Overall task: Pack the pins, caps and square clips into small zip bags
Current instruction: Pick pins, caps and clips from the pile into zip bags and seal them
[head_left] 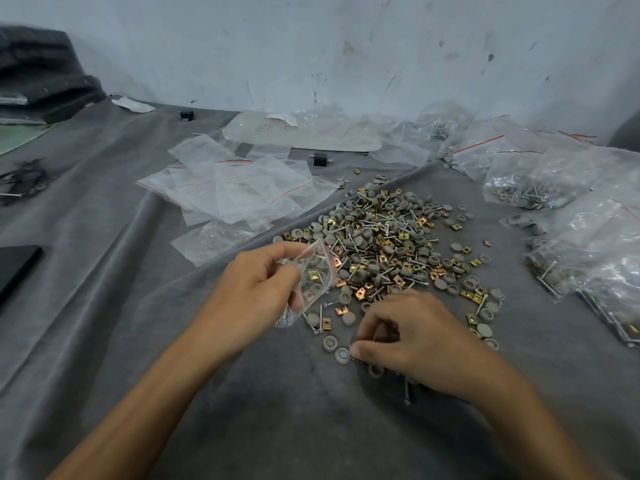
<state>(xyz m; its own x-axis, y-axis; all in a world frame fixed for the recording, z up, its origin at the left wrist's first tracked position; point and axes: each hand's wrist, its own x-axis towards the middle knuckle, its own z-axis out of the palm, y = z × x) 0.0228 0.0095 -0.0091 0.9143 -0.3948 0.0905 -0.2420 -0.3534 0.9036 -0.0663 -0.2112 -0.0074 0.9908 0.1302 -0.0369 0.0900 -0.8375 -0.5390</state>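
Grey cloth covered the table (138,341), rumpled into long folds, with a scuffed white wall (346,46) behind.

- Loose heap of mixed parts (388,244) lay mid-table: grey caps (330,342), brass-coloured square clips (341,310) and steel pins (319,317), thinning out toward the near edge.
- Left hand (256,289) held a small zip bag (317,275) just beside the heap, thumb and fingers pinching it near the mouth. It already carried a few caps and a clip.
- Right hand (415,337) rested at the heap's near edge, fingers curled. Thumb and fingertips seemed to pinch one or two pins; the exact count was too small to tell.
- Empty zip bags (235,188) lay fanned out at far left; filled bags (588,237) were stacked along the right.

Handling, as judged:
- Parts looked light and rigid. Pins were thin and likely to roll or slip, so best pinched mid-shaft.
- Caps were shallow and rounded, easiest nipped by the rim.
- Clips lay flat on the cloth and probably needed a fingernail under an edge.
- Bag film was limp and slick, and would collapse unless it was held open at the mouth.
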